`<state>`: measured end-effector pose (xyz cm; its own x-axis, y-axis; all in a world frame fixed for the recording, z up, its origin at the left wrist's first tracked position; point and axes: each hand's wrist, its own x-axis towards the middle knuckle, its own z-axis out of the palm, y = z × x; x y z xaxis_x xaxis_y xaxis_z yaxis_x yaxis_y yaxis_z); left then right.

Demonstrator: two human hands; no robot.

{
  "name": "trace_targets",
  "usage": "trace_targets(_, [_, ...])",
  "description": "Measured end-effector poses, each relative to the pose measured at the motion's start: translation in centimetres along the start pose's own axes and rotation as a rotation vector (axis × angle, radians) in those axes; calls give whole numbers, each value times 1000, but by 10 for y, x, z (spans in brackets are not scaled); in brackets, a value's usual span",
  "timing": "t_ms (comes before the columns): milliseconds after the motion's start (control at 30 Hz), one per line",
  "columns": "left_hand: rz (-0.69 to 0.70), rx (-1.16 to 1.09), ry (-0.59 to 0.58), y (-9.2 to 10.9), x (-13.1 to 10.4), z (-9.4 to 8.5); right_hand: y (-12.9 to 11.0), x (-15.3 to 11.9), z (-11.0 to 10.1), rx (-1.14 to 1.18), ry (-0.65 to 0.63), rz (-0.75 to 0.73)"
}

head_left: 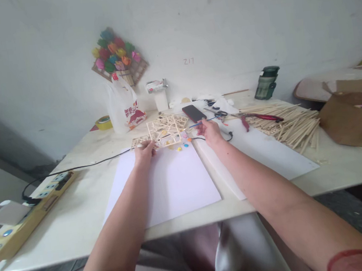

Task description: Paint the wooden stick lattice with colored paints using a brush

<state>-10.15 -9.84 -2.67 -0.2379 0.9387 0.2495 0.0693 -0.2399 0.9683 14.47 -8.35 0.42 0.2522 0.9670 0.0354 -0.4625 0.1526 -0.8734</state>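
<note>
My left hand (145,150) is closed at the lower left corner of a square lattice frame (179,131) made of pale wooden sticks, seemingly pinching its edge. More stick lattice pieces (169,121) lie behind it. Between the fingers of my right hand (210,132) is a thin blue stick-shaped tool (194,125), pointing left toward the frame; its tip is too small to make out. Small coloured pieces, among them a yellow one (179,149) and a blue one (185,145), lie by the far edge of a white sheet (180,184).
Right of my hands lie a phone (194,113), scissors (220,114), red-handled pliers (264,117) and a heap of wooden sticks (292,124). A green bottle (267,83), plastic bag (121,107) and yellow tape roll (103,122) stand farther back. A power strip (40,203) with cables lies left.
</note>
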Motion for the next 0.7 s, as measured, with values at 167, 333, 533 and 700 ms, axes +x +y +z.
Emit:
trace_targets(167, [-15,-4,-3,3,-2,1,-1,0,0,-14,5,-5])
trace_targets(333, [-16,-15,-4,3,-2,1,-2,0,0,-13,-1,-9])
trace_targets(533, [-15,-3,-15,0,0,0,-1,0,0,-19,-1,-15])
trace_targets(700, [-20,2,-14,0,0,-1,1,1,0,-19,-1,-20])
